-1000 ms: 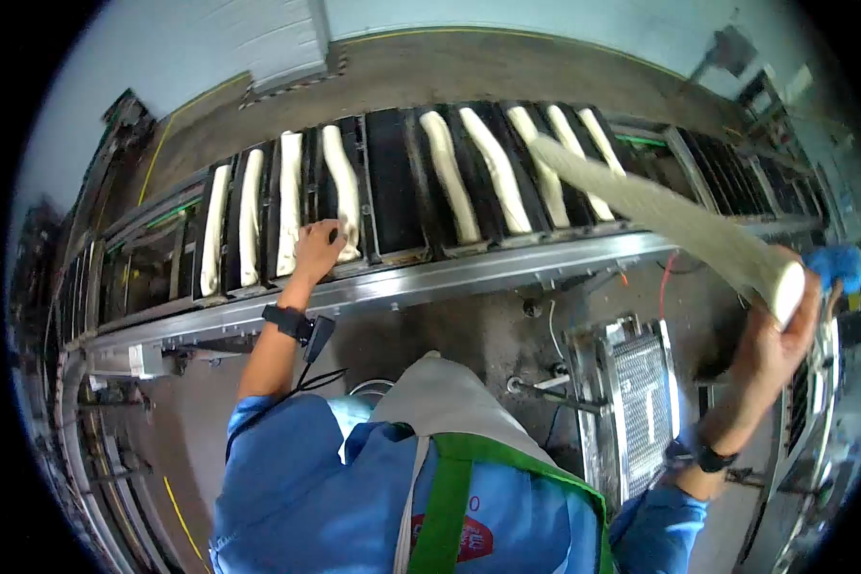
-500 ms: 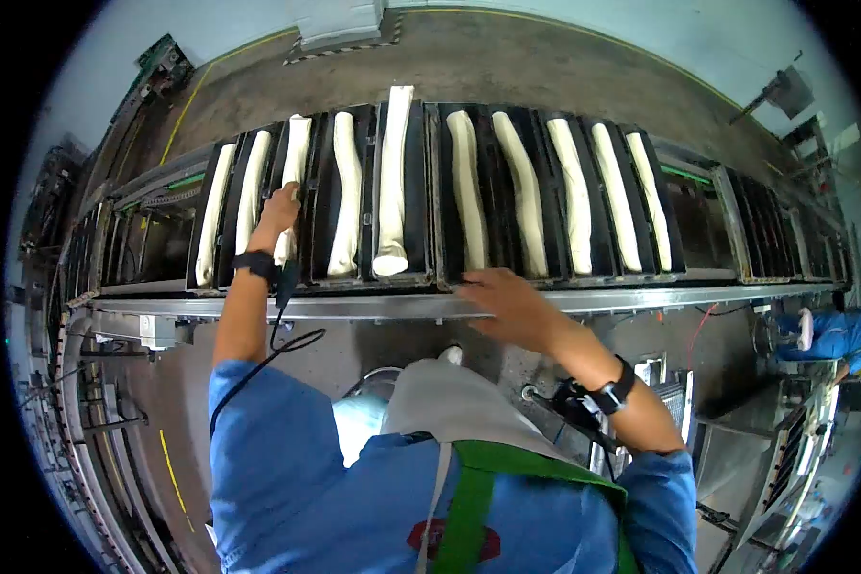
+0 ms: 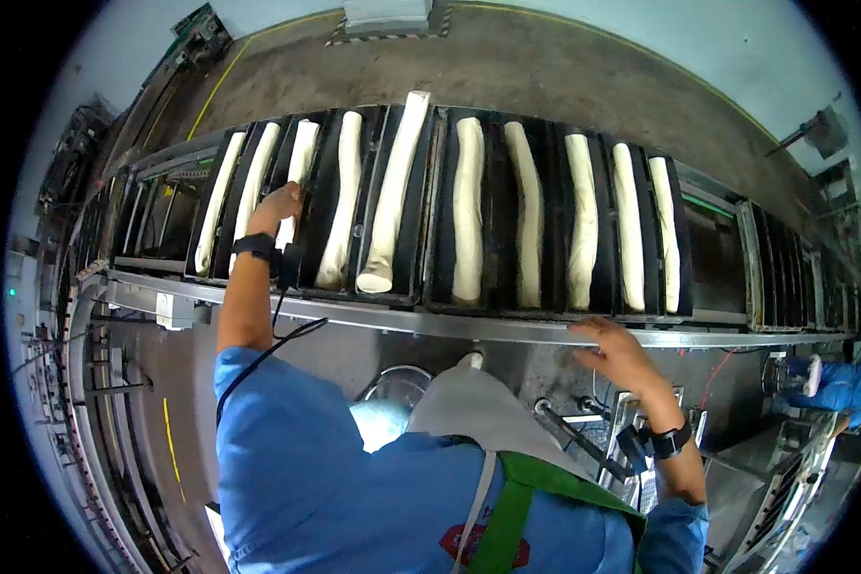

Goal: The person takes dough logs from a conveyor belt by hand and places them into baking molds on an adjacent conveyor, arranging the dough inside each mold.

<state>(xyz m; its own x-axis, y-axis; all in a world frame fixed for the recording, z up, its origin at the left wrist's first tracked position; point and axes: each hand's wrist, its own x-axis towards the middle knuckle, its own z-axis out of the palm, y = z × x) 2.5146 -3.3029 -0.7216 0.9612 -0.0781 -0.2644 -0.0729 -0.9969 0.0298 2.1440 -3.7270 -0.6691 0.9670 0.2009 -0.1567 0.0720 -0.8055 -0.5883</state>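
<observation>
Long pale dough logs lie lengthwise in a row of black bread pans [image 3: 409, 258], one per channel. My left hand [image 3: 279, 206] is on the third dough log from the left [image 3: 301, 153], its fingers bent down over it and partly hidden. My right hand [image 3: 620, 352] is empty, fingers apart, by the metal rail below the right-hand pans. The fifth dough log [image 3: 392, 196] is longer than its neighbours, its top end jutting past the pan's far edge. Right of it lies a thick dough log [image 3: 468, 210].
A metal conveyor rail [image 3: 517, 330] runs along the near side of the pans. More black pans [image 3: 794, 268] stand on the conveyor to the right. A co-worker in blue [image 3: 837, 390] is at the far right. A round metal container [image 3: 397, 385] is below the rail.
My right hand has moved right, away from the sixth dough log, and back toward the rail. My left hand stays on the third dough log. The view has tilted slightly.
</observation>
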